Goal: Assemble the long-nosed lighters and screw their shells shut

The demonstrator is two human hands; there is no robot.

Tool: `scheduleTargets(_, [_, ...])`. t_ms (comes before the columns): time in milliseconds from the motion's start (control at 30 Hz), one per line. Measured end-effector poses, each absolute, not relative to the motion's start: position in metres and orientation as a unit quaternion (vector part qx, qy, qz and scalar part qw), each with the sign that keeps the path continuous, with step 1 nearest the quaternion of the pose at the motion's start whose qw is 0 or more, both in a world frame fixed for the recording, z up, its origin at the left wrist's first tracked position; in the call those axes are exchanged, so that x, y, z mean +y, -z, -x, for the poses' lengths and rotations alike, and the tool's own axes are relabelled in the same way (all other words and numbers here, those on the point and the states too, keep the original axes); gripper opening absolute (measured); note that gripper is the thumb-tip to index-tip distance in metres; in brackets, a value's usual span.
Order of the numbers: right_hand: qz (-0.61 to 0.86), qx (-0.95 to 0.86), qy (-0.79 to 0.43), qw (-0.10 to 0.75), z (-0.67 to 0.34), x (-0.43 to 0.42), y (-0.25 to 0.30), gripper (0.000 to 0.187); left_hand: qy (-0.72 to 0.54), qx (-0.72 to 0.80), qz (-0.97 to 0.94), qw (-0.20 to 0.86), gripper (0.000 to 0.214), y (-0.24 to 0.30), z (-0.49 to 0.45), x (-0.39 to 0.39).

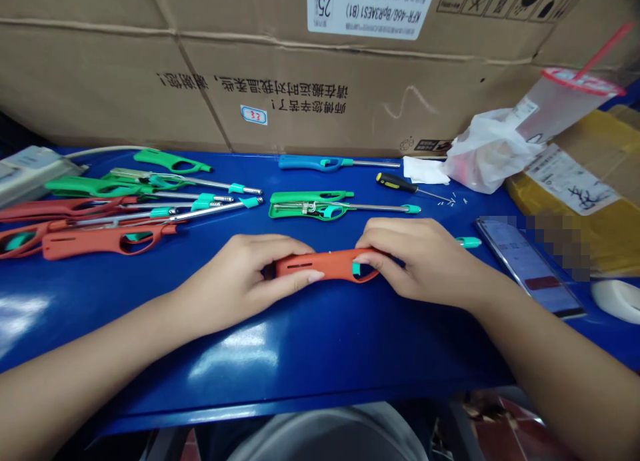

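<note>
An orange-red long-necked lighter [330, 265] lies level between my two hands, just above the blue table. My left hand [250, 274] is closed on its butt end, thumb along the near side. Around the trigger end, my right hand [415, 254] pinches the body beside the turquoise trigger. The turquoise tip of its neck shows beyond the right hand. Just behind stands out a green lighter [310, 206], its casing open and inner parts showing. Farther back lie a blue lighter [315, 162] and a black-and-yellow screwdriver [397, 182].
Several red and green lighters and casing parts [110, 238] lie in a pile at the left. A large cardboard box [280, 74] walls off the back. At the right are a phone [530, 268], a bagged drink cup [560, 108], a taped parcel [595, 228] and a white mouse [617, 300].
</note>
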State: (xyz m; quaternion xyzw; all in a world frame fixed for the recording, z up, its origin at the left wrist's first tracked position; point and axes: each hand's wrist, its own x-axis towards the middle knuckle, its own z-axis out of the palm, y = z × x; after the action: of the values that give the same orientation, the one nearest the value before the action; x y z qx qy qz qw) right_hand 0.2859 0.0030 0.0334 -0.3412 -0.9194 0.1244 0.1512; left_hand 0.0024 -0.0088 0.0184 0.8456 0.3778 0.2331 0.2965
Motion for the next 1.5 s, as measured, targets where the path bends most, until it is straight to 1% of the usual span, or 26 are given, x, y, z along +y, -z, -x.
scheduleTargets(67, [0.357, -0.910, -0.149, 0.146, -0.288, 0.004, -0.034, 0.023, -0.248, 0.401, -0.808, 0.353, 0.032, -0.020, -0.003, -0.008])
scheduleTargets(167, [0.355, -0.912, -0.143, 0.147, -0.289, 0.004, -0.034, 0.026, -0.231, 0.431, -0.717, 0.496, 0.040, -0.020, -0.008, -0.007])
scheduleTargets(233, [0.339, -0.921, -0.121, 0.147, -0.288, 0.005, -0.032, 0.035, -0.229, 0.446, -0.635, 0.587, 0.045, -0.019, -0.012, -0.007])
scheduleTargets(300, [0.320, -0.934, -0.093, 0.131, -0.286, 0.004, -0.030, 0.048, -0.234, 0.460, -0.563, 0.646, 0.045, -0.018, -0.016, -0.008])
scheduleTargets(333, [0.311, -0.940, -0.077, 0.117, -0.284, 0.004, -0.029, 0.051, -0.233, 0.467, -0.534, 0.665, 0.044, -0.018, -0.017, -0.009])
scheduleTargets(400, [0.292, -0.951, -0.046, 0.094, -0.279, 0.002, -0.026, 0.049, -0.223, 0.481, -0.497, 0.687, 0.044, -0.019, -0.019, -0.011])
scheduleTargets(467, [0.277, -0.956, -0.028, 0.093, -0.276, -0.001, -0.023, 0.046, -0.211, 0.488, -0.482, 0.697, 0.045, -0.021, -0.021, -0.013])
scheduleTargets(567, [0.277, -0.954, -0.036, 0.108, -0.272, -0.005, -0.023, 0.042, -0.207, 0.488, -0.469, 0.706, 0.045, -0.021, -0.023, -0.014])
scheduleTargets(667, [0.294, -0.949, -0.068, 0.092, -0.272, -0.006, -0.025, 0.037, -0.201, 0.477, -0.464, 0.719, 0.047, -0.018, -0.025, -0.012])
scheduleTargets(733, [0.308, -0.944, -0.086, 0.076, -0.273, -0.005, -0.028, 0.037, -0.211, 0.464, -0.498, 0.702, 0.051, -0.015, -0.024, -0.011])
scheduleTargets(767, [0.315, -0.941, -0.096, 0.071, -0.274, -0.005, -0.029, 0.038, -0.222, 0.454, -0.540, 0.674, 0.051, -0.014, -0.024, -0.012])
scheduleTargets(833, [0.324, -0.936, -0.115, 0.072, -0.275, -0.003, -0.031, 0.038, -0.246, 0.424, -0.664, 0.564, 0.044, -0.013, -0.020, -0.013])
scheduleTargets(900, [0.323, -0.934, -0.129, 0.082, -0.278, -0.002, -0.032, 0.038, -0.257, 0.381, -0.788, 0.409, 0.039, -0.012, -0.015, -0.016])
scheduleTargets(967, [0.315, -0.936, -0.127, 0.091, -0.281, -0.001, -0.032, 0.039, -0.258, 0.337, -0.863, 0.273, 0.039, -0.013, -0.010, -0.018])
scheduleTargets(1000, [0.310, -0.938, -0.120, 0.094, -0.284, 0.000, -0.033, 0.039, -0.256, 0.320, -0.883, 0.227, 0.037, -0.013, -0.008, -0.019])
scheduleTargets(1067, [0.307, -0.941, -0.101, 0.101, -0.288, 0.002, -0.034, 0.036, -0.247, 0.302, -0.905, 0.170, 0.037, -0.014, -0.003, -0.018])
scheduleTargets(1200, [0.333, -0.936, -0.070, 0.096, -0.298, 0.008, -0.038, 0.026, -0.240, 0.297, -0.916, 0.124, 0.036, -0.017, 0.003, -0.011])
scheduleTargets(1367, [0.346, -0.935, -0.024, 0.072, -0.303, 0.010, -0.041, 0.031, -0.254, 0.273, -0.917, 0.144, 0.031, -0.021, 0.007, -0.005])
scheduleTargets(1500, [0.343, -0.936, -0.046, 0.066, -0.305, 0.011, -0.041, 0.026, -0.236, 0.261, -0.926, 0.135, 0.033, -0.025, 0.013, 0.002])
